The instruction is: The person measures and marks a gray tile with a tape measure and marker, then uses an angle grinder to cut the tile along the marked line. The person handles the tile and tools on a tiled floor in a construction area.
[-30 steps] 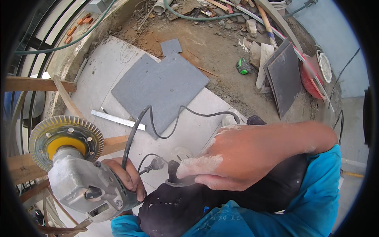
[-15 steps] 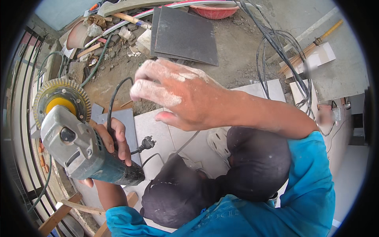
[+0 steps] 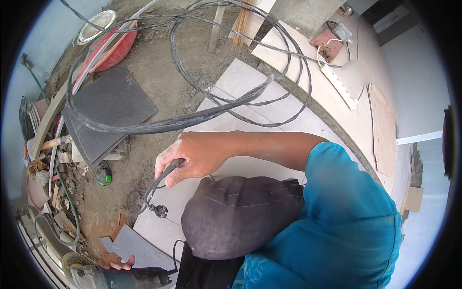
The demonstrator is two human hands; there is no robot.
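And here's the change: 0.5 s ago our right hand [image 3: 195, 155] is empty in mid-air; now it's closed around a black cord [image 3: 168, 169], its plug [image 3: 160, 211] dangling over the left edge of the pale tiled floor [image 3: 240, 77]. Our view swings rightward too, dropping the angle grinder [image 3: 127, 279] to the lower left, beside the grey slate [image 3: 139, 245]. Our left hand [image 3: 121, 264] keeps its fingers curled on the grinder's far side. For the work, we judge, that means cord handling rather than cutting: the plug sits in no socket. Is it the grinder's own cord? Likely, but we can't trace every bend.

Count them with us: 1 grinder, 1 toothed disc [image 3: 72, 264], 1 plug, 2 dark slabs [image 3: 115, 103] on the dirt beyond the tiles' left edge, 1 green tape measure [image 3: 103, 178] below them, 1 red basin [image 3: 120, 50], and 1 white power strip [image 3: 338, 86] over right.
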